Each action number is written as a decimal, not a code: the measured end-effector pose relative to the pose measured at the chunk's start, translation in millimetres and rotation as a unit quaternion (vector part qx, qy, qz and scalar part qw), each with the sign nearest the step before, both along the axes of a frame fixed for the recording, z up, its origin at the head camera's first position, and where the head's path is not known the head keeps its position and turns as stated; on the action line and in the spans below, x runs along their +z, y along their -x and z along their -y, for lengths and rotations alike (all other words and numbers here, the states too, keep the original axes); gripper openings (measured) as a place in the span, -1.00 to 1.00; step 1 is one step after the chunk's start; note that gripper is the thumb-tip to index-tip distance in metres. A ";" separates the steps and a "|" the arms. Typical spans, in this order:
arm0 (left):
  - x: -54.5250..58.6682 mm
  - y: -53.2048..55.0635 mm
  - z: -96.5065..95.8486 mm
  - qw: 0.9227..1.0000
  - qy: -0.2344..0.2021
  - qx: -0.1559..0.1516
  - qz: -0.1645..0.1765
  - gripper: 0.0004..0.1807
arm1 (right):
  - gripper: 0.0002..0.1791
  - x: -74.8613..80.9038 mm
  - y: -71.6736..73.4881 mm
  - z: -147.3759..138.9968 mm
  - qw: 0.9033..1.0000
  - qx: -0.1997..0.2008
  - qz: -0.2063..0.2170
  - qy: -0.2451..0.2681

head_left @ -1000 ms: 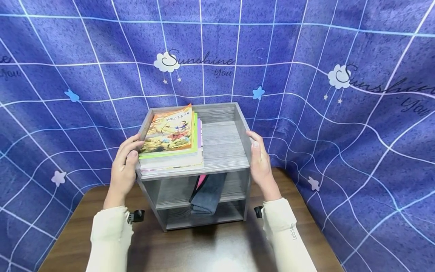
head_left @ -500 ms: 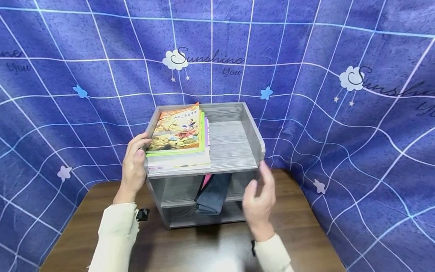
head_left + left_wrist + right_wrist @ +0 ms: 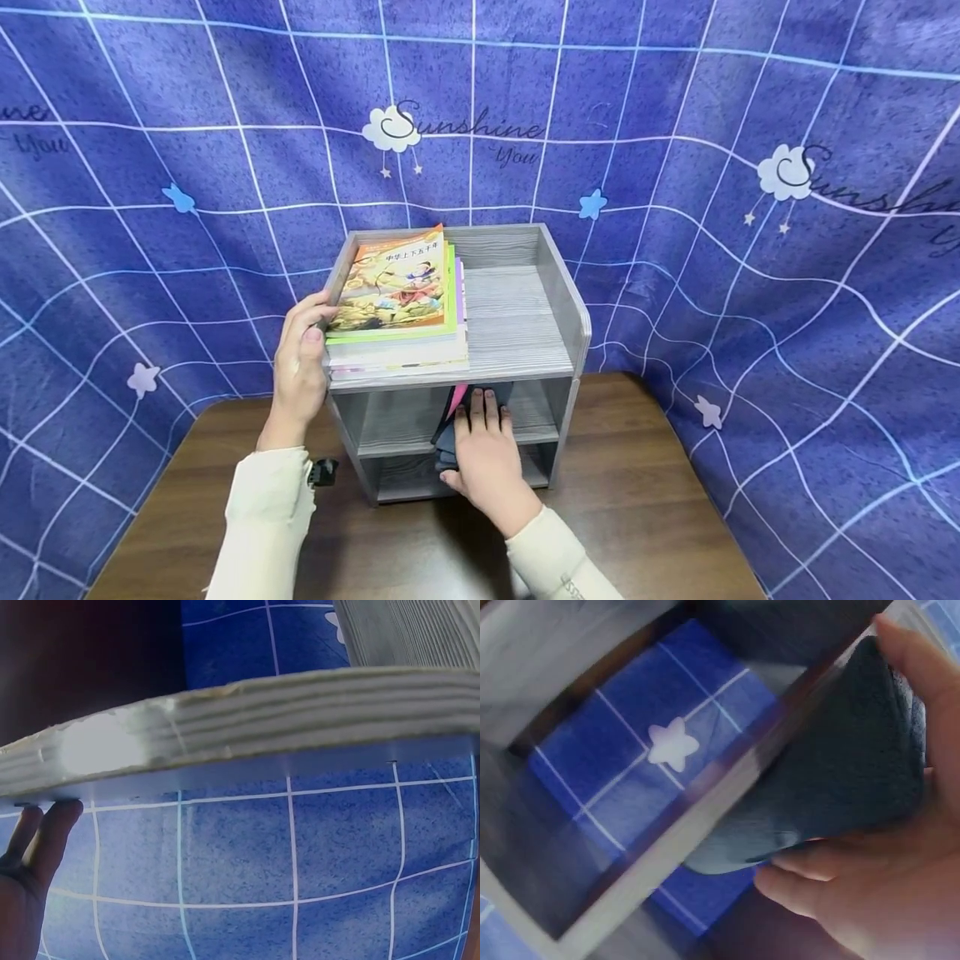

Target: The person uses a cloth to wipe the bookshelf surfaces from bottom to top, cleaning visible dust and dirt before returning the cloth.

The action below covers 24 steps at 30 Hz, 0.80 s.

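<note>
A small grey wood-grain shelf point(image 3: 517, 317) stands on the brown table. My left hand point(image 3: 300, 367) holds its left side panel, thumb at the front edge and fingertips over the top. In the left wrist view, two fingers point(image 3: 52, 832) touch the panel's outer face. A dark grey cloth point(image 3: 817, 765) with a pink, black-edged strip point(image 3: 457, 398) hangs over the front of the middle board. My right hand point(image 3: 489, 458) lies on this cloth, fingers straight and pointing into the shelf, thumb out to the left. The hand covers much of the cloth in the head view.
Several books point(image 3: 393, 292) lie stacked on the left half of the shelf's top, an orange picture-cover one uppermost. A blue checked curtain point(image 3: 675, 167) surrounds the table point(image 3: 637, 500) at the back and sides. A black wrist strap point(image 3: 324, 472) shows at the left cuff.
My right hand has left the shelf's right side panel and moved left and down onto the cloth. The left hand has stayed on the left panel. The view has shifted slightly.
</note>
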<state>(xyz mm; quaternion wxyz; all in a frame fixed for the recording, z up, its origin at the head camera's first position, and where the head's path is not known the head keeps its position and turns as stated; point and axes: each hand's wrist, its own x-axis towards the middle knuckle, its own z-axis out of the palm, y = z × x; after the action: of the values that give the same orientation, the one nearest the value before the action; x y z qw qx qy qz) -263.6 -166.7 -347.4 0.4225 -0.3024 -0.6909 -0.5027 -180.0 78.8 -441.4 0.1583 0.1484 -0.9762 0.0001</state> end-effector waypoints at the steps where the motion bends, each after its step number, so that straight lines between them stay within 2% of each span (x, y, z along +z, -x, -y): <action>1: 0.9 -0.5 -0.2 1.000 -0.001 0.000 -0.001 -0.40 | 0.14 -1.0 2.2 3.1 1.000 -0.005 -0.017 -0.019; 3: 2.6 -1.6 -0.3 1.000 -0.002 0.000 -0.002 -0.41 | 0.14 -4.3 5.8 8.9 0.998 -0.014 -0.048 -0.040; 6: 4.3 -2.8 1.0 1.000 -0.004 -0.001 -0.002 -0.43 | 0.25 -11.7 9.4 15.6 0.994 -0.024 -0.081 -0.062; 10: 3.7 -2.4 3.6 1.000 -0.011 -0.005 -0.003 -0.42 | 0.23 -20.3 11.3 14.1 0.993 -0.006 -0.113 -0.043; 13: 2.2 -1.2 3.7 1.000 -0.016 -0.007 0.001 -0.42 | 0.14 -18.4 10.8 3.6 0.994 0.028 -0.093 0.042; 15: 1.1 -0.9 2.4 1.000 -0.020 -0.003 0.006 -0.43 | 0.08 -13.7 9.8 -4.5 0.987 0.047 -0.046 0.147; 16: 0.9 -1.2 1.3 1.000 -0.023 -0.001 0.009 -0.45 | 0.00 -11.5 9.4 -7.4 0.976 0.049 -0.024 0.209; 17: 1.0 -1.8 -0.2 1.000 -0.026 0.003 0.011 -0.46 | -0.08 -9.7 8.9 -9.0 0.960 0.049 -0.006 0.277; 20: 4.1 -6.8 -6.4 0.999 -0.036 0.011 0.014 -0.49 | -0.29 -9.2 6.4 -4.7 0.892 0.027 0.019 0.451; 22: 9.2 -13.2 -12.2 0.999 -0.038 0.011 0.014 -0.51 | -0.38 -13.0 4.5 5.4 0.855 0.009 0.013 0.519; 23: 12.1 -16.6 -15.1 0.999 -0.039 0.011 0.013 -0.52 | -0.39 -14.8 3.8 12.1 0.841 0.003 0.010 0.541; 24: 15.0 -19.9 -17.9 0.999 -0.038 0.009 0.013 -0.54 | -0.41 -16.5 3.5 19.4 0.832 -0.002 0.005 0.554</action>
<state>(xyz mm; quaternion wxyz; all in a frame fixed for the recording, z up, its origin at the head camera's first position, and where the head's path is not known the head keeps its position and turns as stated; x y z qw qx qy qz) -243.7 -148.8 -332.4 0.4297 -0.2732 -0.6792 -0.5286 -183.6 59.4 -457.9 0.2089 0.0335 -0.8138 0.5413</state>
